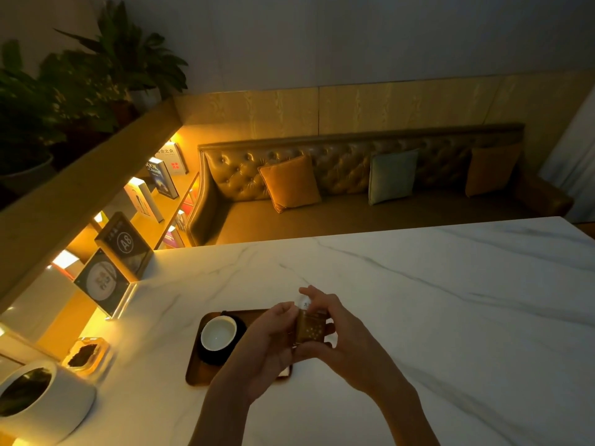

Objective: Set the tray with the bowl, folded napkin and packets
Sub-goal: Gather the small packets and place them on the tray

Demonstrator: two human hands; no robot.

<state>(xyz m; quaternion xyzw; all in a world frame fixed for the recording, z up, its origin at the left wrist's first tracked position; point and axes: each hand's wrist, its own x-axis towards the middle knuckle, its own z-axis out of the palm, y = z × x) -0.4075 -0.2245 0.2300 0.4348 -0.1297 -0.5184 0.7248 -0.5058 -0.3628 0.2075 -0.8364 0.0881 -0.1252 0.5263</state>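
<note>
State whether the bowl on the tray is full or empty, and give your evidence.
Empty. The bowl stands upright on the tray, and its pale inside shows bare, with nothing in it.

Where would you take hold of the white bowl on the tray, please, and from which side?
Judging by its pose, grip the white bowl by its open rim from above. It sits upright on a dark coaster at the far left end of the tray, so its top is exposed. Come in from the left: both hands, left and right, hold packets above the tray's right part.
</note>
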